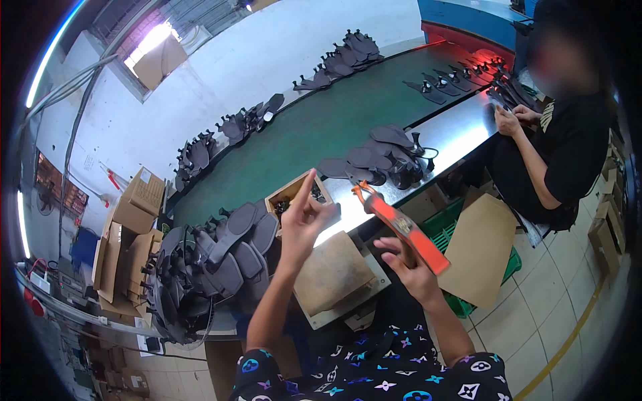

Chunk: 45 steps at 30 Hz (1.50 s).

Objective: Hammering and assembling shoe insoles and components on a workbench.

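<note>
The right hand (413, 269), low and right of centre, is clamped on an orange tool (400, 227) slanting toward the frame's middle. The left hand (302, 220) – fingers spread, holding nothing (index finger up) – hovers beside a small box (292, 192) near the soles (231, 257).

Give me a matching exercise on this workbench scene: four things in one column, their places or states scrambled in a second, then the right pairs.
Things:
1. orange-handled tool
2. left hand
3. small open box
4. green crate

Places or states:
A. under the bench, behind a cardboard sheet
B. raised, one finger pointing up
C. gripped in the right hand
D. on the bench edge beside the dark sole pieces

Pairs: 1-C, 2-B, 3-D, 4-A
</note>
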Each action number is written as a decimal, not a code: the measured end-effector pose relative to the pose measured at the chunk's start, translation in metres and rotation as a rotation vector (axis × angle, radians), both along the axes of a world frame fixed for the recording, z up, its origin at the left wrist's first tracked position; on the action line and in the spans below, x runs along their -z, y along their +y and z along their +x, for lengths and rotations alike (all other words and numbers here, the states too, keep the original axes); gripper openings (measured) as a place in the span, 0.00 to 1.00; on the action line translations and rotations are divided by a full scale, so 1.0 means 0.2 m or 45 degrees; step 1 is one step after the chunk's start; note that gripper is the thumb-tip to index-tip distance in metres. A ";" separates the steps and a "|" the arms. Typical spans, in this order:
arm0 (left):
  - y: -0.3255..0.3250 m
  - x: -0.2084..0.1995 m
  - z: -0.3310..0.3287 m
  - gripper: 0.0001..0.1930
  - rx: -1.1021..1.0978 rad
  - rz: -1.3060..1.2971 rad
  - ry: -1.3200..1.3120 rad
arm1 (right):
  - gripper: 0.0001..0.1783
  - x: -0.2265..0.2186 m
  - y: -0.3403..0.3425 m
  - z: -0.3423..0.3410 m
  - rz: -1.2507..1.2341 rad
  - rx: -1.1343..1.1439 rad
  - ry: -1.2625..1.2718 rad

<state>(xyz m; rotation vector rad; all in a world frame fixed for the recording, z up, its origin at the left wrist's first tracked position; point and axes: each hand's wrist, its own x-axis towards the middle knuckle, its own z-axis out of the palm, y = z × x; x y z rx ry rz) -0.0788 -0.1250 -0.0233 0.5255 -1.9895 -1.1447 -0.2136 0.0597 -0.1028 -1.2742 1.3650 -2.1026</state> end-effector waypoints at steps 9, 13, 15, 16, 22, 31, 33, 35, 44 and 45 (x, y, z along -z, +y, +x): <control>0.32 -0.03 0.03 0.39 0.108 -0.249 0.174 | 0.13 -0.24 -0.06 0.11 0.104 -0.117 -0.345; 0.34 0.00 0.04 0.39 0.092 -0.212 0.197 | 0.11 -0.26 -0.06 0.11 0.071 -0.090 -0.294; 0.35 0.02 0.04 0.39 0.118 -0.146 0.213 | 0.09 -0.24 -0.05 0.09 0.125 -0.154 -0.302; 0.35 0.03 0.04 0.42 0.094 -0.137 0.149 | 0.09 -0.22 -0.05 0.08 0.122 -0.151 -0.292; 0.34 0.08 -0.04 0.35 0.147 -0.098 -0.138 | 0.08 -0.05 -0.02 0.03 0.034 -0.044 -0.283; 0.30 0.12 -0.22 0.25 0.694 -0.281 -0.672 | 0.10 0.28 0.24 -0.18 0.204 0.194 0.060; 0.29 0.14 -0.30 0.21 0.619 -0.263 -0.717 | 0.11 0.33 0.38 -0.19 0.392 0.168 -0.131; 0.21 0.15 -0.45 0.19 0.518 -0.377 -0.638 | 0.12 0.38 0.52 -0.19 0.647 0.120 -0.376; -0.23 0.35 -1.20 0.19 -0.402 -1.059 -0.431 | 0.13 0.54 0.95 -0.14 0.698 0.415 -0.861; -0.22 0.38 -1.22 0.21 -0.277 -0.900 -0.654 | 0.13 0.56 0.98 -0.14 0.690 0.413 -0.854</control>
